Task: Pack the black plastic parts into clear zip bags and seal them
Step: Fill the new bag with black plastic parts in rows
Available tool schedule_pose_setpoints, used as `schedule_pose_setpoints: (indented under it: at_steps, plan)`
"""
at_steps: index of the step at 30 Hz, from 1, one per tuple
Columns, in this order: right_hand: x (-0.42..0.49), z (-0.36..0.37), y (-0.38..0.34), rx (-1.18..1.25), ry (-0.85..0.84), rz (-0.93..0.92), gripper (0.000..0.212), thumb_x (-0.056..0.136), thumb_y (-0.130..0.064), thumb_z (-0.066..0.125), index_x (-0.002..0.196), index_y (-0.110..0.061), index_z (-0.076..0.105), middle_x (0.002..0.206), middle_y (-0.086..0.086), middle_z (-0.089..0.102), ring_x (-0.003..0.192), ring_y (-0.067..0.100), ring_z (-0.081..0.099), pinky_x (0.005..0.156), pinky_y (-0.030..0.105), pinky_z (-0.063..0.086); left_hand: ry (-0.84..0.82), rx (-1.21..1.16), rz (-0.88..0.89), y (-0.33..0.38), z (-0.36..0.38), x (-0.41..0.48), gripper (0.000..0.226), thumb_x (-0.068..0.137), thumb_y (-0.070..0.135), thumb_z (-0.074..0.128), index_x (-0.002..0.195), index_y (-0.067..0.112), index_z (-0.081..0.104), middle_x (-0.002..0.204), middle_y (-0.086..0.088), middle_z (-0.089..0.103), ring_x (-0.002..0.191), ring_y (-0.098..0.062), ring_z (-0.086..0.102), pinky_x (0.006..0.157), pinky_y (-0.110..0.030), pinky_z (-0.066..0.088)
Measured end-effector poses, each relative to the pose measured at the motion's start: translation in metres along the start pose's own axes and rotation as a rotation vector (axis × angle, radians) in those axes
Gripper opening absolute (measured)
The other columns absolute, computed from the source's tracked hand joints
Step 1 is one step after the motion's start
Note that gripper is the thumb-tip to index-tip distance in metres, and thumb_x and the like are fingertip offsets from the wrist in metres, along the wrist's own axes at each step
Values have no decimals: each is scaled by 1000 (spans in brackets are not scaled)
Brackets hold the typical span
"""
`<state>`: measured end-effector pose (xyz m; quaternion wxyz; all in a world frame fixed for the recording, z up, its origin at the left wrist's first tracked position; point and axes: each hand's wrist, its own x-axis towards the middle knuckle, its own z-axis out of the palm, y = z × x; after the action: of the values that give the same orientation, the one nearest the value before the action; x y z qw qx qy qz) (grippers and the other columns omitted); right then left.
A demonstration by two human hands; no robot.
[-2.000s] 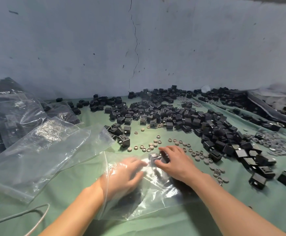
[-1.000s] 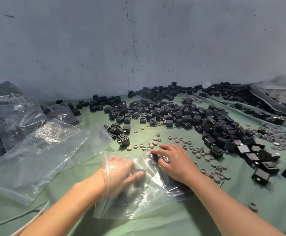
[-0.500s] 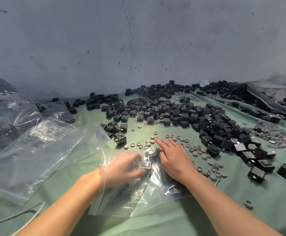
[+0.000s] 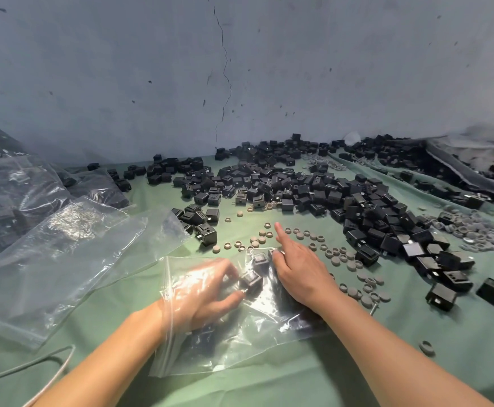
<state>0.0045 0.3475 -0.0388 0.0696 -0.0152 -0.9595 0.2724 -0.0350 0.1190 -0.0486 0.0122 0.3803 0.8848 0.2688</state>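
A clear zip bag [image 4: 248, 339] lies on the green cloth in front of me. My left hand [image 4: 204, 292] is inside it, thumb and fingers curled round a black plastic part [image 4: 250, 282]. A second black part [image 4: 259, 258] sits in the bag's far corner. My right hand [image 4: 301, 274] rests palm down on top of the bag's right side, at that corner. Its index finger stretches out past the bag's far edge, and the other fingers bend down onto that edge.
A wide heap of loose black parts [image 4: 298, 183] covers the cloth from the middle to the right. Small grey rings [image 4: 342, 257] lie scattered just beyond my right hand. Empty clear bags [image 4: 63, 254] and filled bags [image 4: 10, 195] lie left. A cable [image 4: 34, 362] curls at lower left.
My left hand has closed round a black part inside the bag. My right hand's index finger has stretched forward while its other fingers have bent.
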Motion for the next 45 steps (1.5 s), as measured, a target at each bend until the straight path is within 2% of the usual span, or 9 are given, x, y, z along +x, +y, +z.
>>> schedule_pose_setpoints:
  at_steps: [6, 10, 16, 21, 25, 29, 38, 42, 45]
  plan:
    - [0, 0, 1, 9, 0, -5, 57, 107, -38, 28, 159, -37, 5, 154, -1, 43, 145, 15, 33, 123, 41, 22, -106, 146, -3, 11, -8, -3, 39, 101, 49, 40, 135, 30, 44, 110, 8, 53, 86, -12, 62, 74, -31, 58]
    - [1, 0, 1, -42, -22, -16, 55, 103, -37, 35, 157, -39, 22, 157, -5, 39, 148, 13, 27, 124, 42, 18, -36, 307, 37, 12, -8, 2, 44, 100, 50, 42, 140, 32, 48, 128, 8, 50, 111, -7, 50, 96, -27, 45]
    - [2, -2, 1, -64, -70, -25, 61, 95, -37, 38, 155, -42, 28, 163, -9, 28, 152, 12, 17, 125, 44, 12, 6, 232, 62, 7, -6, 0, 34, 97, 56, 37, 115, 34, 56, 112, 13, 55, 98, -3, 50, 90, -29, 48]
    - [2, 1, 2, -119, -84, -36, 60, 95, -48, 38, 154, -44, 26, 164, -11, 25, 152, 13, 15, 123, 43, 9, -95, 256, -55, -2, 11, 13, 63, 85, 65, 23, 135, 42, 54, 122, 6, 47, 110, -11, 42, 102, -39, 39]
    - [2, 2, 3, -144, -87, -36, 60, 95, -58, 38, 153, -47, 27, 164, -11, 25, 152, 14, 14, 124, 44, 10, -184, 259, -96, -10, 20, 22, 58, 90, 60, 28, 147, 49, 34, 120, -4, 42, 113, -22, 42, 102, -45, 40]
    - [1, 0, 2, -158, -99, -37, 58, 96, -61, 40, 152, -51, 27, 163, -11, 26, 152, 14, 14, 124, 45, 10, -65, 440, -68, -13, 18, 19, 58, 88, 58, 38, 145, 44, 35, 138, -2, 48, 122, -25, 43, 101, -41, 39]
    - [2, -2, -1, -188, -109, -57, 50, 98, -57, 40, 147, -56, 33, 163, -11, 27, 152, 15, 16, 123, 44, 11, -99, 519, -105, 8, 10, 21, 58, 95, 50, 42, 149, 28, 34, 138, -10, 48, 120, -29, 47, 98, -40, 39]
    - [3, 0, 1, -196, -104, -51, 49, 97, -58, 39, 145, -56, 36, 162, -12, 28, 151, 14, 16, 123, 44, 12, -152, 278, -135, 13, 9, 18, 52, 103, 43, 40, 152, 38, 26, 131, -8, 45, 117, -26, 49, 101, -39, 44]
    - [4, 1, 2, -199, -97, -58, 49, 96, -59, 39, 145, -57, 36, 162, -12, 29, 151, 15, 18, 123, 45, 13, -63, -125, -152, 7, -7, 4, 34, 103, 33, 43, 137, 31, 51, 126, 7, 57, 109, -8, 60, 91, -24, 53]
